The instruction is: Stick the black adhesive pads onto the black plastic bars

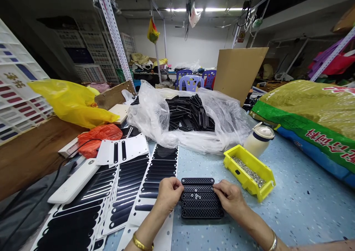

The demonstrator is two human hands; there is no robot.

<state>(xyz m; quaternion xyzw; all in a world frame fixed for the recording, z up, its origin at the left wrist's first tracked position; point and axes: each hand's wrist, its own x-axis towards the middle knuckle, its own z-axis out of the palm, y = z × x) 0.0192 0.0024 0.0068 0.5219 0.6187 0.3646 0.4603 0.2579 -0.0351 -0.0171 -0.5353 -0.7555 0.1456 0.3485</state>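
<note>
Several black plastic mesh strips (202, 213) with rounded ends lie side by side on the speckled blue table. A few small silver nuts or rings (196, 196) rest loose on top of them. My left hand (169, 192) is closed in a pinch at the left end of the second strip from the back. At that strip's right end, my right hand (227, 194) pinches in the same way. Both sets of fingertips touch or nearly touch the strip; whatever sits between them is hidden. Beyond my right hand stands a yellow bin (249, 173) of small metal pieces.
Sheets of black adhesive strips (130, 184) cover the left, with a white long device (74, 180) on them. A clear plastic bag (183, 138) full of black strips lies behind. A cream lidded jug (258, 140) and a large green-and-yellow sack (310, 121) stand right.
</note>
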